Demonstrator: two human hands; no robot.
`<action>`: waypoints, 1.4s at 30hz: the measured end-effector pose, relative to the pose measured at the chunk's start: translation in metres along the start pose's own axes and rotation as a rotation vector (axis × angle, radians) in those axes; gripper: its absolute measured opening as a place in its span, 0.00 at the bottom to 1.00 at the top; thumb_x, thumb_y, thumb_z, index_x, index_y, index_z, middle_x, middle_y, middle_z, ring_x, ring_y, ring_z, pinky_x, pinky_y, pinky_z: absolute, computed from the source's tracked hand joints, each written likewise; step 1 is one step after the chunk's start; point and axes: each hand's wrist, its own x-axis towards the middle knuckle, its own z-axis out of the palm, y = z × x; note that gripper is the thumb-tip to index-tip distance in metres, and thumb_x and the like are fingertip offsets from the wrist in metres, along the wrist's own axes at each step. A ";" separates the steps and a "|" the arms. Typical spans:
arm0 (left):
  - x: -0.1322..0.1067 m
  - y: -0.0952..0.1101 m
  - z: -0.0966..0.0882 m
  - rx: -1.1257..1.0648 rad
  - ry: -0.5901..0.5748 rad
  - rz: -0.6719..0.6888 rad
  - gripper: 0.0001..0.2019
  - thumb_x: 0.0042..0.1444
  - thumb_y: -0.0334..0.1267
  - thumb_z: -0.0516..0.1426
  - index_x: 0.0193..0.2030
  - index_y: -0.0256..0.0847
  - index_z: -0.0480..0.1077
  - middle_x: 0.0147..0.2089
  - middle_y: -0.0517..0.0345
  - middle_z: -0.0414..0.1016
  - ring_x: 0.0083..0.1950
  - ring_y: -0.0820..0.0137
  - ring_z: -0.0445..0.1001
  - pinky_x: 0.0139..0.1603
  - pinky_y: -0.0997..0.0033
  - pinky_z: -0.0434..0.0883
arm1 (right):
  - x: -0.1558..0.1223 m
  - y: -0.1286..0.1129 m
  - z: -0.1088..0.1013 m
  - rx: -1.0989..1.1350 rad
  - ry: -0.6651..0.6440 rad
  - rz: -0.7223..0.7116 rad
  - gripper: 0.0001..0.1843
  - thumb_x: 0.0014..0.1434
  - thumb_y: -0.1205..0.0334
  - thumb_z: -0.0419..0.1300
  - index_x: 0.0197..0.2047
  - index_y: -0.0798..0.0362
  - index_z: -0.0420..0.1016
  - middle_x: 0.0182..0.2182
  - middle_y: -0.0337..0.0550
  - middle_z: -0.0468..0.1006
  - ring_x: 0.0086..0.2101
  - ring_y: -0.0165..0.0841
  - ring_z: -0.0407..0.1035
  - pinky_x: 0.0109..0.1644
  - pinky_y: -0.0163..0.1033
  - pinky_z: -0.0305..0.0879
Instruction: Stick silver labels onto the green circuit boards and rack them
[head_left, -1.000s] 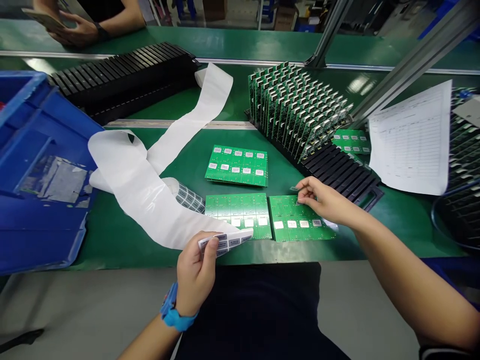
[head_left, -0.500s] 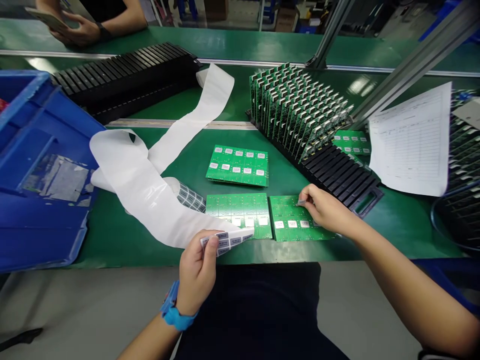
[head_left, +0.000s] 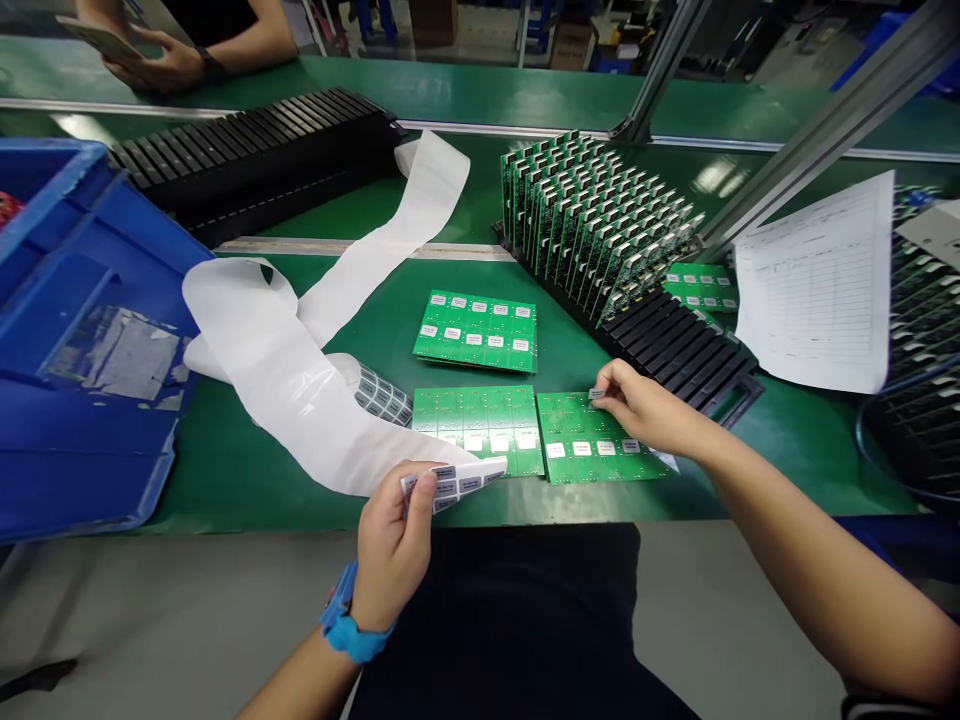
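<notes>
My left hand (head_left: pixel 394 545) grips the near end of a long white label strip (head_left: pixel 300 390), thumb on a row of small grey labels (head_left: pixel 450 482). My right hand (head_left: pixel 651 410) pinches a small grey label (head_left: pixel 598 394) just above the upper part of the right green circuit panel (head_left: pixel 581 440). That panel carries a row of white labels. A second green panel (head_left: pixel 480 425) lies to its left and a third panel (head_left: pixel 476 330) lies farther back, with labels in two rows.
A black slotted rack (head_left: pixel 675 345) holds several upright green boards (head_left: pixel 592 215). An empty black rack (head_left: pixel 247 165) lies at the back left. A blue bin (head_left: pixel 75 330) stands at the left. A printed sheet (head_left: pixel 817 290) is at the right. Another person's hands (head_left: pixel 150 60) hold a phone beyond.
My right hand dipped onto the right panel's upper edge with the small label, then lifted slightly back. My left hand stayed in place with the strip.
</notes>
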 end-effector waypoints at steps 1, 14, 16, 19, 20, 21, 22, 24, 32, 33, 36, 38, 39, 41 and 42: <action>0.000 0.000 0.000 -0.004 -0.001 -0.001 0.09 0.61 0.38 0.49 0.37 0.39 0.70 0.35 0.56 0.72 0.35 0.71 0.70 0.32 0.76 0.67 | 0.000 -0.001 0.001 -0.011 0.009 0.005 0.02 0.58 0.63 0.49 0.36 0.48 0.56 0.26 0.36 0.66 0.26 0.31 0.63 0.30 0.37 0.58; -0.001 0.006 -0.001 -0.141 -0.112 0.011 0.14 0.64 0.36 0.44 0.46 0.40 0.69 0.42 0.54 0.72 0.40 0.69 0.70 0.38 0.73 0.67 | -0.004 -0.010 0.006 -0.019 0.146 -0.084 0.10 0.56 0.55 0.56 0.37 0.51 0.62 0.44 0.49 0.62 0.33 0.32 0.64 0.38 0.42 0.65; -0.001 0.008 -0.002 -0.162 -0.146 0.028 0.14 0.64 0.35 0.43 0.47 0.40 0.69 0.44 0.53 0.71 0.42 0.69 0.70 0.39 0.72 0.67 | 0.003 -0.012 0.001 -0.011 0.002 -0.050 0.11 0.57 0.52 0.53 0.35 0.51 0.65 0.36 0.44 0.65 0.32 0.32 0.64 0.37 0.41 0.64; 0.000 0.011 -0.002 -0.151 -0.206 0.040 0.14 0.64 0.34 0.45 0.45 0.40 0.70 0.42 0.53 0.72 0.41 0.69 0.70 0.38 0.72 0.66 | 0.011 -0.013 -0.002 -0.022 -0.138 0.001 0.12 0.59 0.53 0.50 0.32 0.52 0.67 0.33 0.41 0.64 0.28 0.29 0.63 0.34 0.39 0.63; 0.001 0.012 -0.003 -0.140 -0.227 0.037 0.13 0.63 0.34 0.45 0.44 0.40 0.71 0.41 0.53 0.72 0.40 0.69 0.70 0.37 0.72 0.66 | 0.013 -0.013 -0.002 -0.032 -0.150 0.003 0.11 0.59 0.54 0.51 0.31 0.52 0.68 0.33 0.41 0.64 0.28 0.29 0.63 0.34 0.39 0.62; 0.001 0.012 -0.003 -0.129 -0.242 0.032 0.13 0.63 0.34 0.46 0.44 0.40 0.71 0.41 0.53 0.72 0.39 0.69 0.70 0.36 0.72 0.66 | 0.014 -0.013 -0.001 -0.041 -0.151 0.002 0.11 0.58 0.55 0.51 0.31 0.51 0.68 0.33 0.41 0.65 0.29 0.29 0.63 0.35 0.39 0.62; 0.002 0.012 -0.003 -0.120 -0.253 0.028 0.13 0.63 0.34 0.46 0.43 0.40 0.72 0.40 0.53 0.72 0.38 0.69 0.70 0.36 0.72 0.66 | 0.015 -0.013 0.000 -0.049 -0.147 0.004 0.10 0.58 0.56 0.51 0.31 0.51 0.68 0.33 0.41 0.65 0.29 0.29 0.64 0.35 0.39 0.62; 0.002 0.012 -0.003 -0.109 -0.269 0.026 0.13 0.63 0.35 0.47 0.42 0.40 0.73 0.39 0.53 0.73 0.37 0.69 0.70 0.36 0.73 0.66 | 0.017 -0.014 0.002 -0.062 -0.138 0.017 0.10 0.58 0.56 0.51 0.30 0.51 0.69 0.32 0.41 0.65 0.30 0.30 0.64 0.36 0.38 0.62; 0.001 0.006 0.004 -0.186 -0.131 -0.127 0.08 0.57 0.39 0.55 0.39 0.40 0.72 0.32 0.58 0.76 0.31 0.72 0.73 0.30 0.77 0.70 | 0.016 -0.020 0.011 -0.161 -0.044 0.064 0.11 0.57 0.55 0.53 0.29 0.52 0.69 0.31 0.43 0.66 0.32 0.34 0.66 0.38 0.42 0.63; 0.001 0.006 0.005 -0.209 -0.113 -0.152 0.07 0.56 0.39 0.56 0.38 0.39 0.72 0.31 0.58 0.76 0.30 0.72 0.73 0.29 0.77 0.70 | 0.014 -0.020 0.012 -0.190 -0.024 0.049 0.10 0.57 0.55 0.53 0.30 0.52 0.69 0.31 0.43 0.66 0.33 0.35 0.66 0.39 0.43 0.63; 0.002 0.009 0.006 -0.232 -0.130 -0.150 0.07 0.56 0.38 0.55 0.35 0.39 0.72 0.33 0.57 0.77 0.32 0.71 0.74 0.31 0.77 0.71 | 0.009 -0.020 0.015 -0.241 0.066 0.041 0.12 0.56 0.55 0.56 0.39 0.53 0.65 0.35 0.46 0.65 0.33 0.37 0.66 0.38 0.45 0.65; 0.003 0.012 0.005 -0.221 -0.160 -0.120 0.08 0.58 0.37 0.53 0.38 0.40 0.73 0.36 0.57 0.78 0.37 0.70 0.75 0.34 0.76 0.72 | 0.006 -0.026 0.016 -0.260 0.166 0.058 0.17 0.54 0.56 0.57 0.45 0.54 0.62 0.38 0.50 0.65 0.33 0.38 0.66 0.37 0.46 0.66; 0.003 0.014 0.005 -0.213 -0.173 -0.109 0.08 0.59 0.36 0.52 0.39 0.41 0.73 0.37 0.57 0.78 0.38 0.70 0.75 0.36 0.76 0.71 | 0.005 -0.031 0.017 -0.266 0.217 0.048 0.18 0.55 0.56 0.57 0.46 0.54 0.62 0.39 0.52 0.64 0.34 0.40 0.66 0.37 0.47 0.66; 0.003 0.017 0.005 -0.195 -0.187 -0.097 0.09 0.60 0.36 0.51 0.39 0.41 0.73 0.38 0.57 0.77 0.40 0.69 0.75 0.38 0.75 0.71 | 0.003 -0.048 0.022 -0.220 0.269 -0.039 0.13 0.57 0.58 0.55 0.45 0.52 0.64 0.39 0.52 0.65 0.37 0.41 0.66 0.40 0.48 0.65; 0.003 0.018 0.006 -0.185 -0.189 -0.091 0.09 0.60 0.36 0.51 0.38 0.40 0.73 0.38 0.57 0.77 0.39 0.69 0.75 0.38 0.75 0.70 | 0.002 -0.059 0.025 -0.150 0.251 -0.097 0.10 0.58 0.59 0.54 0.43 0.51 0.66 0.39 0.51 0.67 0.38 0.41 0.66 0.42 0.48 0.65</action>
